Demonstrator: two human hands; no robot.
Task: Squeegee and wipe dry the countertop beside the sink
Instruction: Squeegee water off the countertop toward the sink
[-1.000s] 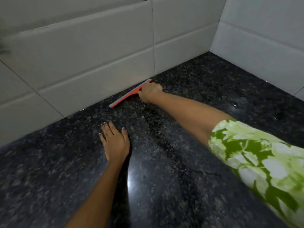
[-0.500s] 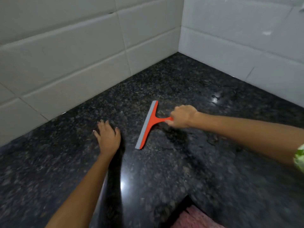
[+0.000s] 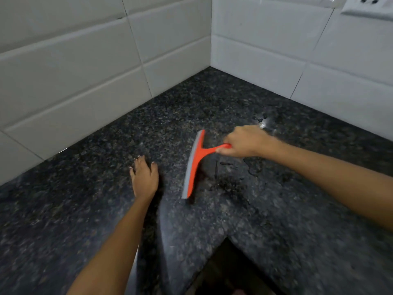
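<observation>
I judge the squeegee pass in hand. My right hand (image 3: 244, 142) grips the orange squeegee (image 3: 194, 165), blade down on the countertop (image 3: 276, 220) at centre. Left hand (image 3: 144, 177) rests flat, fingers straight, at nine o'clock of it. Next: drag toward six, pressure even.

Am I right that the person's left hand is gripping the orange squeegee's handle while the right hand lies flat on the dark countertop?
Not quite: the hands are swapped. In the head view the right hand grips the orange squeegee by its handle, while the left hand lies flat on the dark countertop.
</observation>
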